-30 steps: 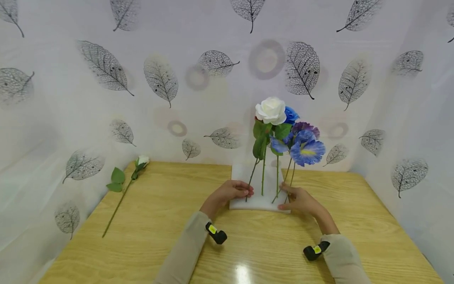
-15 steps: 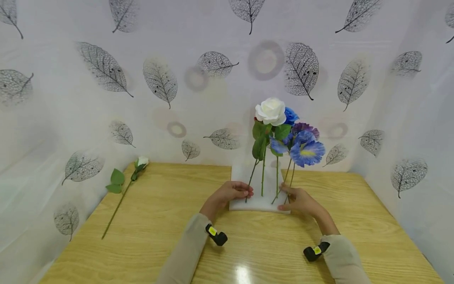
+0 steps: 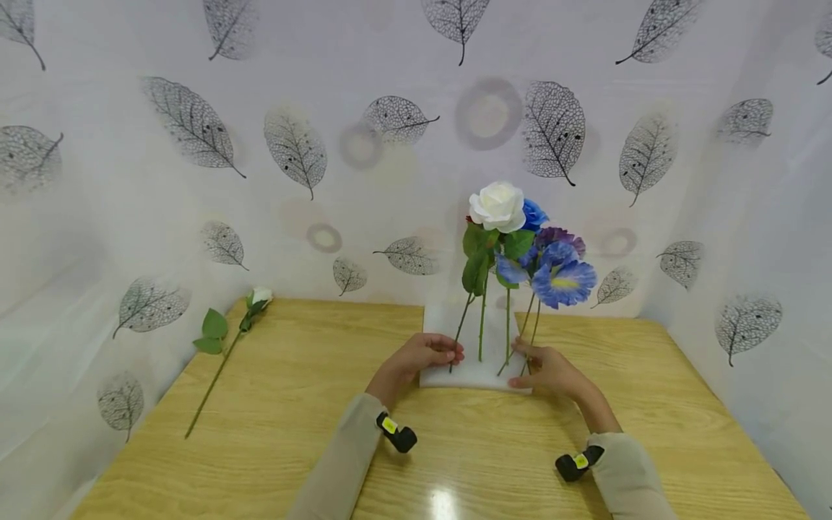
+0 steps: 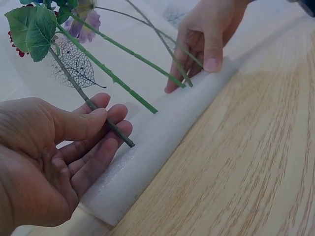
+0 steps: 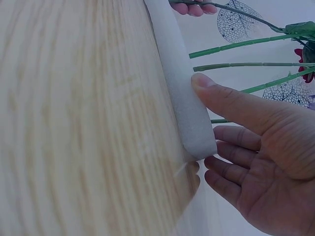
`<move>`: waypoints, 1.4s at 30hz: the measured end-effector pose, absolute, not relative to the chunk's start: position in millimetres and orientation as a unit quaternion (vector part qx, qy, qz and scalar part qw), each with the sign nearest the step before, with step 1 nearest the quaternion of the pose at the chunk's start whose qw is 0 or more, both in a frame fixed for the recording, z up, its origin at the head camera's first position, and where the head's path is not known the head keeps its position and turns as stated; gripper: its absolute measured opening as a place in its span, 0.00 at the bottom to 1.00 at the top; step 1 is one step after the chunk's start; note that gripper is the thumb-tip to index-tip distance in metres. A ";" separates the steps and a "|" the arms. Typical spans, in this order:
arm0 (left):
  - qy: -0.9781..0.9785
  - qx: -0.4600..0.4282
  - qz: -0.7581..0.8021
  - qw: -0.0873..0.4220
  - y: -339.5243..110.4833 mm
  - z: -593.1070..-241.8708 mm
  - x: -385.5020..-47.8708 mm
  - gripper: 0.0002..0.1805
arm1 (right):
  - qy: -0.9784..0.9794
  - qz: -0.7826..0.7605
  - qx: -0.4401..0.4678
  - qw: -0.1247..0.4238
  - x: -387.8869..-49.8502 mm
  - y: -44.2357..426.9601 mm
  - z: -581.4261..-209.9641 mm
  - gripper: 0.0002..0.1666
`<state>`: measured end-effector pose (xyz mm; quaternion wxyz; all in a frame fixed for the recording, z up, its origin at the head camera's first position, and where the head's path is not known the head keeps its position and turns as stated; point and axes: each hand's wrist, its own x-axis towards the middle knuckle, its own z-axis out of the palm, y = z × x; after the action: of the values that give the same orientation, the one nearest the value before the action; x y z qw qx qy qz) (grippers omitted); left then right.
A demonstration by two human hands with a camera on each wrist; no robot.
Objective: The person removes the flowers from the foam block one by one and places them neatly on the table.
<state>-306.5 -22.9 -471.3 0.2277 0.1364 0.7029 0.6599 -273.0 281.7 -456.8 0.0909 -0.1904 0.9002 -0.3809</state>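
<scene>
My left hand [image 3: 416, 357] pinches a dark stem [image 4: 110, 125] between thumb and fingers, its cut end over the white foam sheet [image 3: 481, 377]. At the sheet's right edge, my right hand [image 3: 552, 368] has its thumb on the foam and its other fingers, relaxed, by the side in the right wrist view [image 5: 275, 152]. Several green stems [image 3: 482, 325] lie between the hands, two of them crossing near the right fingers. Above are a white rose [image 3: 497, 206], a blue rose [image 3: 534, 215], a blue iris [image 3: 564, 282] and a purple flower [image 3: 560, 237].
A single white rose with green leaves [image 3: 211, 332] lies on the left of the wooden table [image 3: 292, 390]. Behind the table hangs a pale curtain [image 3: 403, 180] printed with dark leaves.
</scene>
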 end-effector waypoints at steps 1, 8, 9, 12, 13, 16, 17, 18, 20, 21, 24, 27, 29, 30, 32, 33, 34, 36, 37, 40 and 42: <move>0.703 0.137 0.660 0.228 -22.9 -471.3 -306.5 0.14 | 0.900 -0.380 -0.193 0.091 -273.0 281.9 -456.7 0.51; 0.704 0.138 0.659 0.227 -23.0 -471.7 -306.4 0.14 | 0.899 -0.382 -0.196 0.092 -273.0 283.0 -458.9 0.52; 0.705 0.139 0.658 0.226 -23.1 -472.0 -306.3 0.14 | 0.898 -0.383 -0.195 0.093 -273.1 283.2 -459.3 0.52; 0.704 0.138 0.659 0.226 -23.2 -472.1 -305.8 0.14 | 0.900 -0.381 -0.191 0.092 -273.0 283.3 -460.0 0.53; 0.704 0.136 0.659 0.226 -23.1 -471.8 -305.6 0.14 | 0.901 -0.380 -0.191 0.091 -273.0 283.3 -460.2 0.53; 0.703 0.132 0.661 0.227 -22.6 -470.4 -304.7 0.14 | 0.903 -0.376 -0.188 0.089 -273.1 283.5 -460.9 0.53; 0.703 0.131 0.661 0.227 -22.5 -470.0 -304.5 0.14 | 0.903 -0.376 -0.189 0.088 -272.8 283.5 -460.7 0.53; 0.704 0.129 0.660 0.227 -22.2 -469.6 -304.3 0.14 | 0.903 -0.377 -0.189 0.088 -272.7 283.5 -460.7 0.53; 0.706 0.128 0.659 0.227 -22.1 -469.5 -304.3 0.14 | 0.902 -0.378 -0.190 0.088 -272.5 283.6 -460.4 0.53; 0.707 0.127 0.658 0.227 -22.0 -469.5 -304.4 0.14 | 0.901 -0.379 -0.190 0.089 -272.5 283.8 -460.3 0.53; 0.708 0.126 0.657 0.227 -21.9 -469.5 -304.8 0.14 | 0.900 -0.382 -0.191 0.091 -272.2 283.7 -459.8 0.53; 0.707 0.125 0.657 0.228 -21.9 -469.9 -305.0 0.14 | 0.900 -0.380 -0.193 0.092 -271.9 283.1 -459.7 0.53; 0.707 0.125 0.658 0.228 -21.8 -469.7 -304.6 0.14 | 0.900 -0.379 -0.196 0.092 -271.6 282.7 -459.5 0.52; 0.706 0.125 0.659 0.227 -21.9 -469.5 -304.3 0.14 | 0.899 -0.381 -0.197 0.092 -271.3 282.3 -459.1 0.52; 0.706 0.126 0.659 0.227 -21.8 -469.3 -303.8 0.14 | 0.898 -0.381 -0.201 0.093 -270.8 281.9 -458.0 0.51; 0.705 0.125 0.660 0.227 -21.8 -468.6 -303.4 0.14 | 0.897 -0.382 -0.203 0.094 -270.4 281.7 -457.1 0.51; 0.705 0.125 0.660 0.227 -21.7 -468.4 -303.3 0.14 | 0.895 -0.385 -0.202 0.095 -270.2 281.4 -456.5 0.51; 0.705 0.126 0.660 0.226 -21.7 -468.2 -303.4 0.14 | 0.895 -0.387 -0.202 0.095 -269.5 280.6 -454.8 0.50; 0.705 0.126 0.661 0.225 -21.7 -468.1 -303.6 0.14 | 0.895 -0.386 -0.203 0.094 -269.3 280.4 -454.2 0.50; 0.704 0.125 0.662 0.224 -21.7 -467.6 -304.5 0.14 | 0.896 -0.384 -0.206 0.092 -269.5 280.1 -453.2 0.49; 0.702 0.123 0.665 0.225 -21.6 -467.4 -305.3 0.14 | 0.895 -0.385 -0.207 0.091 -270.2 280.5 -453.2 0.50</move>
<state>-305.3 -21.6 -467.4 0.2255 0.1228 0.7015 0.6648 -270.2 280.5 -453.2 0.0913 -0.2067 0.8950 -0.3846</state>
